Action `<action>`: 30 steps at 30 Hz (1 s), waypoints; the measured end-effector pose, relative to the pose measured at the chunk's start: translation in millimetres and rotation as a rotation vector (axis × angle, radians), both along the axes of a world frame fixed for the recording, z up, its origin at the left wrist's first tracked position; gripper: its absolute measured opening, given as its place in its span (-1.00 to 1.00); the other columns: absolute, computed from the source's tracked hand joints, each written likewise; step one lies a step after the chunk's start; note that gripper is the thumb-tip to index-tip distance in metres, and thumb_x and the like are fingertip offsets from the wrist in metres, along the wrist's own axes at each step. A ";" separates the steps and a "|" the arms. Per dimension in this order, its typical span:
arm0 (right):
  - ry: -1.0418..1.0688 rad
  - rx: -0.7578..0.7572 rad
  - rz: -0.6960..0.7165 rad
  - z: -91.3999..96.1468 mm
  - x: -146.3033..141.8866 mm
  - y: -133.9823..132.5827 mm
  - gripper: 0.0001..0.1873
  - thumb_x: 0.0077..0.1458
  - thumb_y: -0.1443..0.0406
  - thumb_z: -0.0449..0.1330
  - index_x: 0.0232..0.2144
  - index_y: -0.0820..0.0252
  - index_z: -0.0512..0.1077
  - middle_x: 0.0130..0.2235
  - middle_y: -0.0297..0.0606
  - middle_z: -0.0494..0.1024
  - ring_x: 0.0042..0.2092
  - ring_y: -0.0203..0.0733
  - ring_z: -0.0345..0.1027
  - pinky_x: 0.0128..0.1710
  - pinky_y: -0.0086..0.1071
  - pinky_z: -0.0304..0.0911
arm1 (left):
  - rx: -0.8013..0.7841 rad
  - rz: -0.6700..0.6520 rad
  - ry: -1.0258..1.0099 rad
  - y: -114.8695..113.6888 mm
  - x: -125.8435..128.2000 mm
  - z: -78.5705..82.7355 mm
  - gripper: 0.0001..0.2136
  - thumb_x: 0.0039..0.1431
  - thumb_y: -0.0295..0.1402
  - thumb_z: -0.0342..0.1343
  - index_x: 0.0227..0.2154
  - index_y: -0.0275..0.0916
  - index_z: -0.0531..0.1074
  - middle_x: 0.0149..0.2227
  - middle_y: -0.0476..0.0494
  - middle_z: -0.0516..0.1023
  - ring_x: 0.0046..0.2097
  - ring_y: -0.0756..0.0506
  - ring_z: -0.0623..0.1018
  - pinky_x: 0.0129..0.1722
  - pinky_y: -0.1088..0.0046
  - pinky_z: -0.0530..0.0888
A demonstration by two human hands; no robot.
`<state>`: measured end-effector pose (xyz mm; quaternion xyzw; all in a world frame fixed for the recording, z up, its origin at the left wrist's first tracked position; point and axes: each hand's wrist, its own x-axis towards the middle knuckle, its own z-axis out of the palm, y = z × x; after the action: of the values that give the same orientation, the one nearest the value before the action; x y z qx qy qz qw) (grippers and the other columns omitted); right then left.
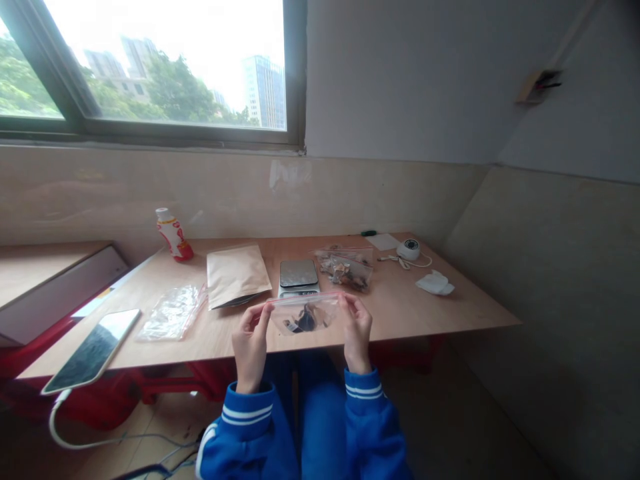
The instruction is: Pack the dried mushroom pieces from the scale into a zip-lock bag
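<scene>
My left hand (251, 347) and my right hand (357, 331) hold a clear zip-top plastic bag (305, 315) up by its two upper corners, just above the table's front edge. Dark pieces lie at the bottom of this bag. Straight behind it stands a small digital kitchen scale (299, 275) with a metal top. To its right lies a second clear bag (345, 270) filled with brownish dried pieces. A kraft paper pouch (237, 275) and a flattened clear plastic bag (173, 313) lie left of my left hand.
The light wooden table (400, 307) has a red frame. A smartphone (91, 350) with a white cable overhangs its front left edge. A red-and-white bottle (173, 236) stands at the back, and a white round device (409, 250) and crumpled tissue (435, 283) lie right. Walls bound the back and right.
</scene>
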<state>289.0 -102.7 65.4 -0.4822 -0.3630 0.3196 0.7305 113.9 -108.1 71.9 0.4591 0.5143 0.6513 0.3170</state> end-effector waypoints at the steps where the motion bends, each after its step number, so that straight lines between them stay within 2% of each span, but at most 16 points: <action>1: 0.015 0.001 -0.005 0.6 -0.4 -0.5 -0.69 -0.03 0.10 0.23 -0.37 0.26 0.47 -0.33 -0.19 0.59 -0.22 -0.10 0.45 -0.16 -0.27 0.30 | 0.006 0.004 0.004 0.0 0.7 -0.8 -0.70 0.01 -0.10 0.18 -0.34 -0.25 0.51 -0.34 -0.12 0.57 -0.22 -0.13 0.53 -0.17 0.37 0.44; 5: 0.088 0.001 0.017 1.7 -2.4 0.8 -0.71 -0.04 0.11 0.24 -0.40 0.24 0.45 -0.36 -0.23 0.58 -0.26 -0.14 0.46 -0.22 -0.30 0.33 | 0.023 -0.012 -0.093 3.1 6.6 -6.4 -0.73 0.05 -0.12 0.16 -0.38 -0.25 0.47 -0.39 -0.06 0.54 -0.26 -0.07 0.53 -0.17 0.41 0.44; 9: 0.113 0.005 0.067 -4.9 -4.0 7.6 -0.67 -0.01 0.09 0.23 -0.32 0.24 0.43 -0.30 -0.19 0.58 -0.25 -0.15 0.47 -0.26 -0.30 0.37 | -0.004 -0.106 -0.277 8.1 14.9 -12.2 -0.70 0.04 -0.09 0.15 -0.35 -0.26 0.45 -0.33 -0.08 0.52 -0.25 -0.05 0.54 -0.19 0.42 0.46; 12: 0.106 0.002 0.072 -12.6 -7.3 12.6 -0.65 0.02 0.07 0.20 -0.28 0.23 0.41 -0.27 -0.18 0.58 -0.22 -0.14 0.47 -0.21 -0.29 0.37 | -0.017 -0.135 -0.338 9.6 20.0 -16.3 -0.65 0.02 -0.07 0.16 -0.29 -0.27 0.45 -0.27 -0.12 0.53 -0.21 -0.05 0.54 -0.15 0.41 0.45; 16: 0.096 0.014 0.124 -19.2 -15.2 15.2 -0.65 0.05 0.07 0.18 -0.25 0.23 0.41 -0.22 -0.14 0.58 -0.17 -0.13 0.46 -0.15 -0.25 0.36 | -0.002 -0.140 -0.346 9.5 22.3 -21.8 -0.64 0.02 -0.11 0.18 -0.21 -0.26 0.46 -0.21 -0.13 0.54 -0.17 -0.04 0.53 -0.08 0.41 0.43; 23: 0.213 -0.024 0.146 -17.4 -20.2 14.3 -0.64 -0.03 0.08 0.26 -0.30 0.26 0.45 -0.28 -0.15 0.60 -0.21 -0.12 0.48 -0.20 -0.25 0.38 | 0.018 -0.068 -0.397 12.0 18.4 -21.5 -0.70 0.01 -0.15 0.20 -0.28 -0.24 0.44 -0.33 -0.05 0.53 -0.27 -0.01 0.54 -0.19 0.46 0.44; 27: 0.190 -0.045 0.127 -13.5 -15.3 12.8 -0.63 -0.05 0.06 0.26 -0.33 0.25 0.48 -0.27 -0.13 0.61 -0.17 -0.06 0.48 -0.27 -0.26 0.39 | 0.023 -0.067 -0.378 12.1 13.8 -21.0 -0.74 0.01 -0.18 0.21 -0.30 -0.24 0.44 -0.35 -0.05 0.53 -0.29 -0.01 0.54 -0.20 0.45 0.44; 30: 0.161 -0.032 0.120 -12.9 -11.4 11.3 -0.65 -0.05 0.07 0.26 -0.34 0.25 0.50 -0.26 -0.12 0.61 -0.16 -0.06 0.48 -0.24 -0.26 0.38 | 0.015 -0.063 -0.337 9.5 12.6 -22.3 -0.76 0.01 -0.19 0.21 -0.31 -0.24 0.45 -0.34 -0.06 0.55 -0.27 -0.04 0.54 -0.22 0.45 0.43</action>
<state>277.5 -91.4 52.5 -0.4440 -0.3263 0.4062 0.7290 126.5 -98.6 49.6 0.3619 0.4342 0.7126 0.4155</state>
